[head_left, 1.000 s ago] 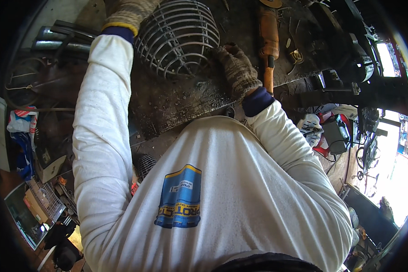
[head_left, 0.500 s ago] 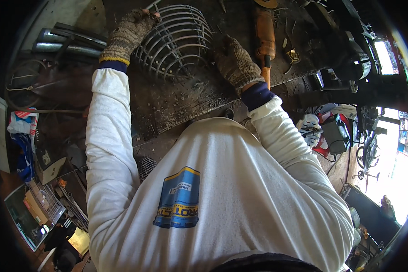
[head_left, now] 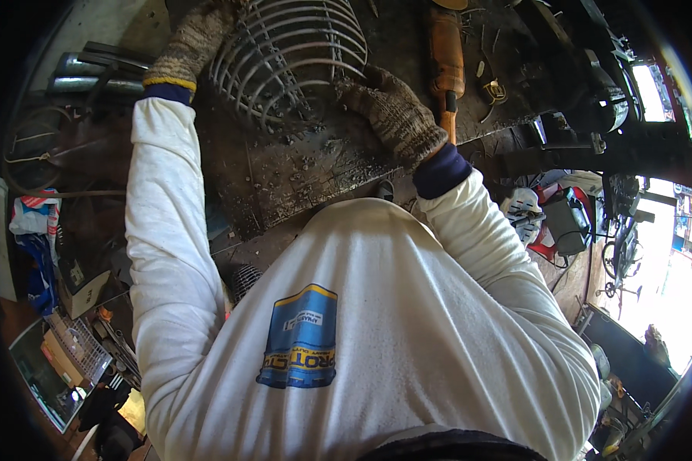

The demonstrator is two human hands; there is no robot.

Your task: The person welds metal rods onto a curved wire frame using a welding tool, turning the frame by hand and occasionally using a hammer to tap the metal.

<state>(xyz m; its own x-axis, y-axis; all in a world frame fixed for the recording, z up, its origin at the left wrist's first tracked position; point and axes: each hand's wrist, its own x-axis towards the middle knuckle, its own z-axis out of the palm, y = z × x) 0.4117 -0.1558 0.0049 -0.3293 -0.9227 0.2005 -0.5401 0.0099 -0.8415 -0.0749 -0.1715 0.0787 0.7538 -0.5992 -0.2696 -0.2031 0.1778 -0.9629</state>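
Observation:
A curved cage of bent metal rods [head_left: 296, 48] lies tilted on the dark workbench [head_left: 300, 173], its top cut off by the upper picture edge. My left hand [head_left: 200, 37], in a brown knitted fingerless glove with a yellow cuff edge, is closed at the cage's upper left; its fingertips are partly out of the picture. At the cage's lower right rim, my right hand [head_left: 392, 111], gloved alike, has its fingers curled round the rod end. An orange angle grinder [head_left: 447, 58] rests to the right of that hand.
Metal tubes [head_left: 92, 73] lie at the far left, above a coiled hose [head_left: 34, 146]. A yellow wire piece [head_left: 495, 92] and scrap rods are right of the grinder. Dark metal beams [head_left: 592, 161] stand at the right. Grit litters the bench near its front edge.
The cage has shifted left and turned slightly. My left hand has moved up and left with it; my right hand has come in against its lower right rim.

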